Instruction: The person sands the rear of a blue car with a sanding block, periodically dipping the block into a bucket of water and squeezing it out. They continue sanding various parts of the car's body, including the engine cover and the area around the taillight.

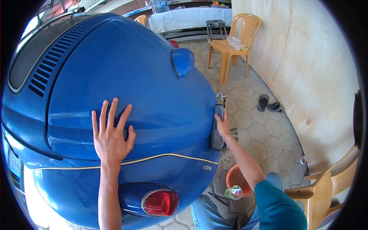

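Observation:
My left hand (112, 140) lies flat on the blue body of a rounded car (153, 103), fingers spread, holding nothing. At the car's right edge, my right hand (223, 124) is closed around a dark grey oblong block (217, 140), which looks like a sanding block. The block stands lengthwise against the curved bodywork; its contact face is hidden. Just beyond it, a shiny metal fitting (221, 96) sticks out from the car. A cream strip (168, 155) runs along a body seam below my hands. Nearer to me is a red tail light (160, 202).
An orange bucket (234, 175) with a clear plastic cup (234, 192) at its rim stands on the paved floor by my legs. A tan plastic chair (226, 48) holds a plastic bag. Black sandals (263, 102) lie near the wooden wall (295, 50). Another chair (324, 191) is at lower right.

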`<state>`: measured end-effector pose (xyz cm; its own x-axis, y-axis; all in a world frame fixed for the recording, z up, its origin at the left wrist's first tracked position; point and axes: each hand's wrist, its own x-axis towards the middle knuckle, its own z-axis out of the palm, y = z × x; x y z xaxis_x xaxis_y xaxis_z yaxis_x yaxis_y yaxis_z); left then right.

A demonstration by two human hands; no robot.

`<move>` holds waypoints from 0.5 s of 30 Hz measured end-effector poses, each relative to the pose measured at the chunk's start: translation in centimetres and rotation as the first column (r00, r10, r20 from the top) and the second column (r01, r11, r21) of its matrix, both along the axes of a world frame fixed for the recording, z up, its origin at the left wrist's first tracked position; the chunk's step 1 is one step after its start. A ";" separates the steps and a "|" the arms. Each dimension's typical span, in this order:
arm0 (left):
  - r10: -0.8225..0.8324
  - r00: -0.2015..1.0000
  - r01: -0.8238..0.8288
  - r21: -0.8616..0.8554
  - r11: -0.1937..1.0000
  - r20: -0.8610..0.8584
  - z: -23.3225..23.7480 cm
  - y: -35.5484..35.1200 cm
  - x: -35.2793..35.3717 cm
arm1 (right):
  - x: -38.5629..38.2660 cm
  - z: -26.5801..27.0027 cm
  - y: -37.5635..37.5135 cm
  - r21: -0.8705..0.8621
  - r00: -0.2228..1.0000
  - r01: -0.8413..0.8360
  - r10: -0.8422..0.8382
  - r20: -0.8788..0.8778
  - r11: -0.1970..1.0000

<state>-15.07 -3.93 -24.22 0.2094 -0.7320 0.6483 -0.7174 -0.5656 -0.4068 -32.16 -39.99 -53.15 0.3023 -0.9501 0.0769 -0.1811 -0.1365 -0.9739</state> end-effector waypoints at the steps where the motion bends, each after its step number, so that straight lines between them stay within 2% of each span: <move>1: -0.005 1.000 0.005 -0.001 1.000 -0.011 0.2 0.0 -0.2 | 0.8 0.1 -2.0 0.236 0.999 0.032 -0.028 -0.022 0.971; 2: -0.013 0.999 0.013 0.003 1.000 -0.049 0.7 0.0 -0.6 | 1.5 1.9 -0.6 0.067 0.994 0.019 -0.011 -0.111 0.998; 4: -0.023 0.999 0.023 -0.007 1.000 -0.029 0.5 0.0 -0.4 | 2.5 9.9 4.5 -0.283 0.954 -0.056 -0.032 -0.297 0.957; 6: -0.030 0.999 0.029 -0.020 0.999 -0.024 0.3 0.0 -0.3 | 2.1 11.8 11.2 -0.589 0.982 -0.168 0.083 -0.169 0.790; 9: -0.049 0.998 0.048 -0.027 0.998 -0.036 0.5 0.1 -0.5 | 2.1 11.2 12.0 -0.730 0.980 -0.194 0.154 -0.122 0.655; 12: -0.029 0.999 0.028 -0.020 0.999 -0.043 0.8 0.1 -0.6 | 4.9 16.4 12.5 -0.588 0.987 -0.159 0.107 -0.121 0.793; 13: -0.042 0.998 0.040 -0.035 0.999 -0.039 0.7 0.1 -0.5 | 6.2 17.8 13.2 -0.711 0.996 -0.093 0.061 -0.070 0.697; 15: -0.054 0.997 0.051 -0.064 0.997 -0.051 0.8 0.2 -0.5 | 6.7 20.1 15.4 -0.800 0.987 -0.137 0.148 -0.062 0.584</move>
<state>-15.60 -3.75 -23.37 0.2066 -0.7014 0.6822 -0.7662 -0.5496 -0.3330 -25.45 -24.62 -33.09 0.4226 -0.4491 0.7872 -0.0799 -0.8837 -0.4612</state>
